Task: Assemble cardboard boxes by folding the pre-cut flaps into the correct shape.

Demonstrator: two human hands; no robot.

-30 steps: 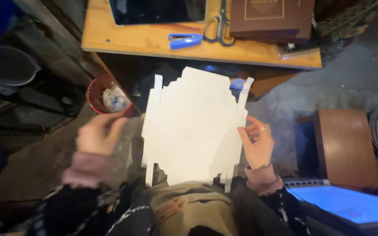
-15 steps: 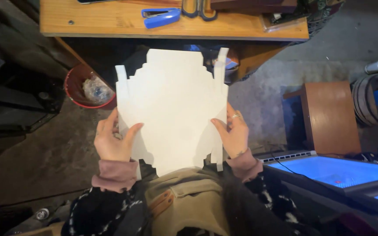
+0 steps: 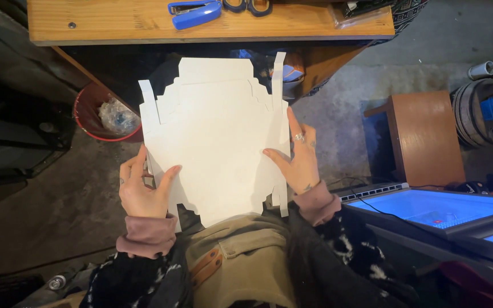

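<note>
Left hand (image 3: pixel 142 191) and right hand (image 3: pixel 298 158) grip a flat, notched, seemingly cardboard white cutout (image 3: pixel 218 140).

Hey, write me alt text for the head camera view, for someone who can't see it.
Seen from above, a person holds a flat white die-cut cardboard sheet over their lap, left hand and right hand gripping its side edges. Beyond it are a wooden table with a blue stapler, and a red bucket on the floor.

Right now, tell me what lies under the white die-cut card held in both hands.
Under the white card, a tan apron-like front shows at its lower edge and a red bucket beside its left edge. The thumbs lie on top; fingers behind are mostly hidden.
</note>
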